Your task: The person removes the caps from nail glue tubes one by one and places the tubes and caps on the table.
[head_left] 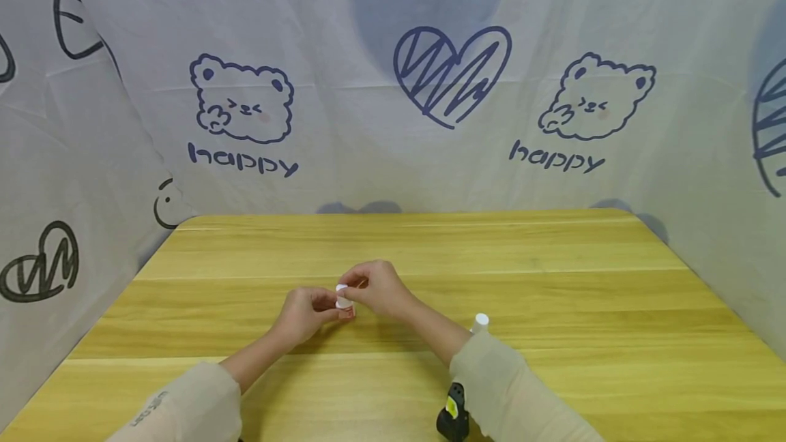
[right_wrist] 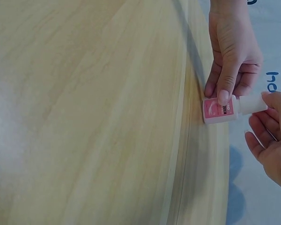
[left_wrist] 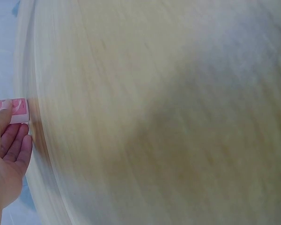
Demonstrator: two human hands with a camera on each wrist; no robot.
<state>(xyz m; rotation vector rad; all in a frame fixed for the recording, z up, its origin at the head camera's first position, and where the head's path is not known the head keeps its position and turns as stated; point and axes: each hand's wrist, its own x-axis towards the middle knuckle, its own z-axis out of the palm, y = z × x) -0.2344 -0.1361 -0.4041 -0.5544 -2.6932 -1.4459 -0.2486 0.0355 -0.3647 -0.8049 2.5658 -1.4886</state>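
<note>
Head view shows a person's two hands meeting at a small bottle (head_left: 348,313), which appears to stand upright on the tabletop (head_left: 552,278), a little left of its middle. The left hand (head_left: 303,314) grips the body low down, thumb laid across the front and fingers curled behind, presumably to keep so light a thing from slipping or twisting. The right hand (head_left: 377,286) pinches the white cap (right_wrist: 254,104) at the top between thumb and fingertip, its other fingers loosely bent away from the bottle; such a narrow part probably leaves room for only a fine hold. Whether the cap sits fully on the bottle or is slightly raised, I cannot tell.

The bottle looks like pale plastic, squat and smooth-sided, with a pink label (right_wrist: 213,108) printed with small marks too fine to read. Its cap is slimmer than the body, cylindrical and matt. A white-topped cylinder (head_left: 482,321) shows beyond the right forearm, well apart from the bottle and partly hidden. The tabletop has yellowish wood grain in long bands and rounded far corners; behind it hangs creased pale cloth (head_left: 344,155) drawn with bears, hearts and "happy".
</note>
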